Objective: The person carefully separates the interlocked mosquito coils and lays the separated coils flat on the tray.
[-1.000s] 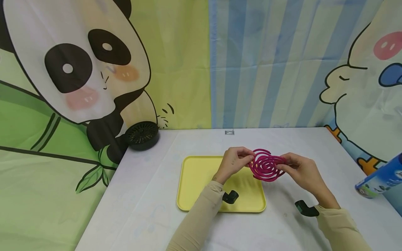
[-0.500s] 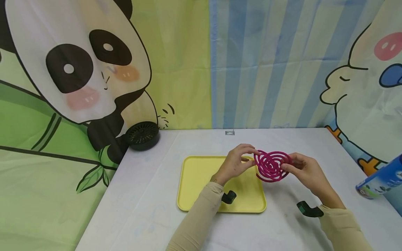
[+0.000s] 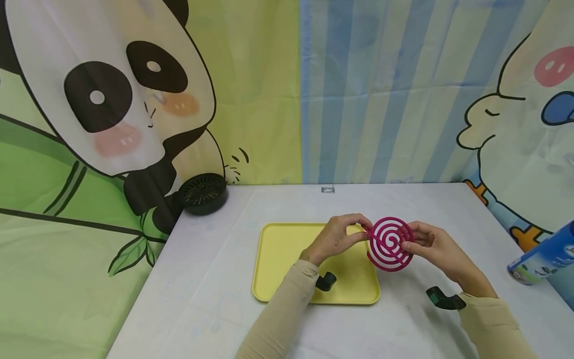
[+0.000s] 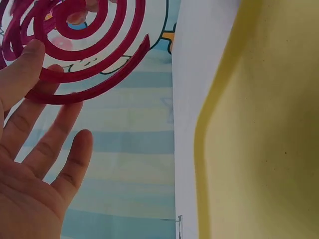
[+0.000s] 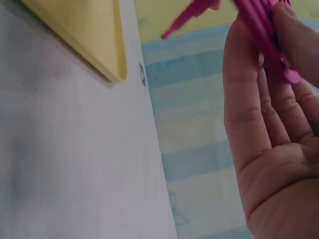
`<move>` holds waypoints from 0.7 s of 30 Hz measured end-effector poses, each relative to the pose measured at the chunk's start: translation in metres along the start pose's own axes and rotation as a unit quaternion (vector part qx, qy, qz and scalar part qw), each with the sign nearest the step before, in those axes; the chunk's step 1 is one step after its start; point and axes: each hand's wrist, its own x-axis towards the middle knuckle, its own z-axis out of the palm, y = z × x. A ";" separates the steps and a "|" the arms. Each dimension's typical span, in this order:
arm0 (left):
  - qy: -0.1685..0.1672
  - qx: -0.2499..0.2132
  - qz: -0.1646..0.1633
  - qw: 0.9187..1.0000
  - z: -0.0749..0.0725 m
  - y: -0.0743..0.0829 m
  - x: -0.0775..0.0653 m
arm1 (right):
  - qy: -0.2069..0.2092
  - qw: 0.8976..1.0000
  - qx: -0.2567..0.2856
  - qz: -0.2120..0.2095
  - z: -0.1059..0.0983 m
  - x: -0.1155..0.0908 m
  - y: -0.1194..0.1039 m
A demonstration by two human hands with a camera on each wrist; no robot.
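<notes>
A magenta mosquito coil (image 3: 390, 244), a flat spiral of several rings, is held up over the table at the right edge of the yellow tray (image 3: 278, 264). My left hand (image 3: 337, 238) pinches its left edge between thumb and index finger; in the left wrist view the other fingers of the left hand (image 4: 40, 154) spread out below the rings. My right hand (image 3: 432, 247) pinches the coil's right edge. In the right wrist view the coil (image 5: 261, 30) appears edge-on between the thumb and fingers of my right hand (image 5: 269, 129), with one strand angled away from the rest.
A round black holder with a slotted top (image 3: 203, 193) stands at the table's back left corner. To the right, a blue can (image 3: 542, 254) stands near the table's edge. Printed curtains (image 3: 358, 89) hang behind the white table (image 3: 215, 279).
The coil has turned its flat face to the head camera, and its rings look evenly spaced where they were tangled. Both hands have shifted slightly right; the left briefly loosened, then pinched again.
</notes>
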 end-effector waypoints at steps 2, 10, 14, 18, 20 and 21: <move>-0.002 -0.010 -0.002 1.000 0.000 0.000 0.000 | -0.006 1.000 0.012 0.003 0.000 0.000 0.000; -0.016 -0.051 -0.016 0.998 0.002 0.004 0.001 | 0.004 1.000 0.022 -0.009 0.001 0.001 -0.004; 0.004 -0.089 -0.048 0.995 0.003 0.006 0.001 | 0.037 0.999 0.018 -0.023 0.002 0.001 -0.006; 0.021 -0.112 -0.070 0.991 0.003 0.006 0.001 | 0.062 0.997 0.017 -0.029 0.003 0.003 -0.006; 0.025 -0.122 -0.073 0.990 0.003 0.006 0.002 | 0.073 0.997 0.013 -0.028 0.003 0.003 -0.006; 0.025 -0.127 -0.074 0.989 0.003 0.006 0.002 | 0.077 0.997 0.012 -0.027 0.003 0.004 -0.006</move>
